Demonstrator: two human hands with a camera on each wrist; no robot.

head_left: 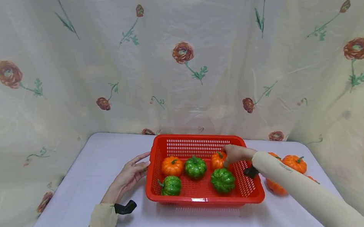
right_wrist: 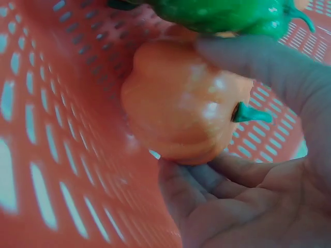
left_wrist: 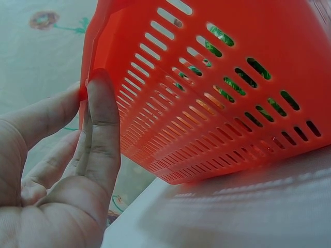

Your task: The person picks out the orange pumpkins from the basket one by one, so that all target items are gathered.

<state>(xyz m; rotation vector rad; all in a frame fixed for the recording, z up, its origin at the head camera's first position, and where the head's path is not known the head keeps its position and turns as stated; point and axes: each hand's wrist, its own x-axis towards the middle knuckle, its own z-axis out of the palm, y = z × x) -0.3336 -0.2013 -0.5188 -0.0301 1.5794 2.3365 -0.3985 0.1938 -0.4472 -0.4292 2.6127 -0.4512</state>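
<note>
A red plastic basket (head_left: pixel 201 199) with slotted walls stands on the table. My left hand (head_left: pixel 131 178) pinches its left rim between thumb and fingers, as the left wrist view shows up close. Inside the basket, my right hand (head_left: pixel 236 154) grips an orange pumpkin (right_wrist: pixel 181 103) with a green stem, thumb on one side and fingers on the other. Another orange pumpkin (head_left: pixel 172 167) lies at the basket's left. Green pumpkins lie in it too: one at the middle (head_left: pixel 195 167), one front left (head_left: pixel 171 186), and one front right (head_left: pixel 222 180).
Several orange pumpkins (head_left: pixel 294 164) lie on the white table (head_left: pixel 110 148) right of the basket, partly hidden by my right forearm. A flower-printed curtain (head_left: pixel 162 73) hangs behind the table and along its sides.
</note>
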